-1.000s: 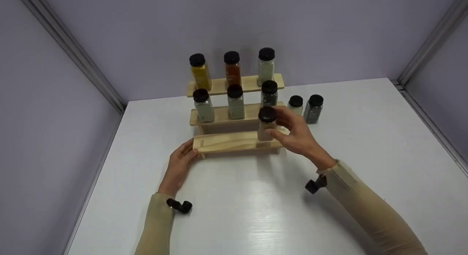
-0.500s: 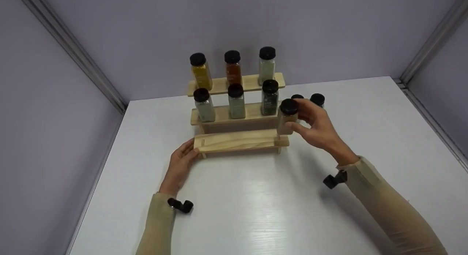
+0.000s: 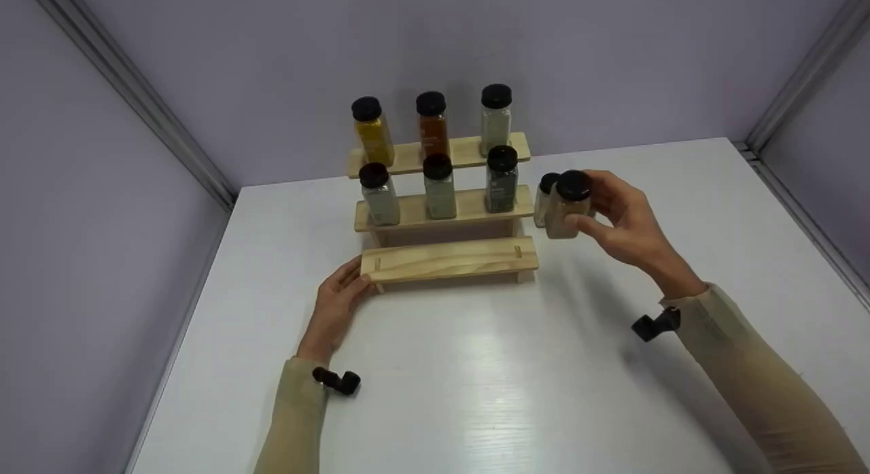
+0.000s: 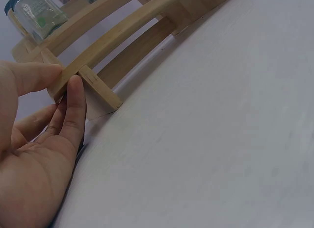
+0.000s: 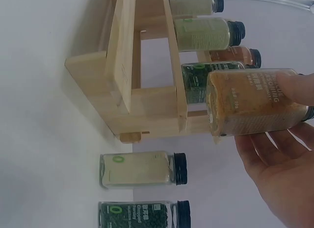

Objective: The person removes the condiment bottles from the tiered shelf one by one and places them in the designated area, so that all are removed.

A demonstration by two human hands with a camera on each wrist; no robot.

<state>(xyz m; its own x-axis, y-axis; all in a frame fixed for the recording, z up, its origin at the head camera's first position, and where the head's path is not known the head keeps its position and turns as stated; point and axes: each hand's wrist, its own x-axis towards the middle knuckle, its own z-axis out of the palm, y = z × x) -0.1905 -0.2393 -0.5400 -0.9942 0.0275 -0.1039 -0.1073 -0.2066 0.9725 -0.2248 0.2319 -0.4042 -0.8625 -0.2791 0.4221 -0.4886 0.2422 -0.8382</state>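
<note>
Upper centre in the head view, one three-tier wooden spice rack (image 3: 448, 260) stands on the white table (image 3: 428, 385), carrying six black-capped jars: on the top tier a yellow jar (image 3: 374, 141), a rust-red jar (image 3: 433, 132) and a pale jar (image 3: 496, 126); on the middle tier a whitish jar (image 3: 382, 203), a light-green jar (image 3: 440, 196) and a dark-green jar (image 3: 501, 187). Two more, a cream jar (image 5: 137, 169) and a dark-flecked jar (image 5: 137, 216), stand on the table, shown lower left in the right wrist view. An orange-brown seasoning jar (image 3: 568, 209) makes nine. The right hand (image 3: 632, 230), right of centre in the head view, grasps that ninth jar, parted just to its width, thumb on one face and fingers behind. The jar sits between thumb and fingers, cap up, raised off the table beyond the rack's right end, partly covering the cream jar in the head view. The left hand (image 3: 334, 307), left of centre, pinches the left end of the bottom tier, thumb and fingertips meeting the wood from opposite sides.
</note>
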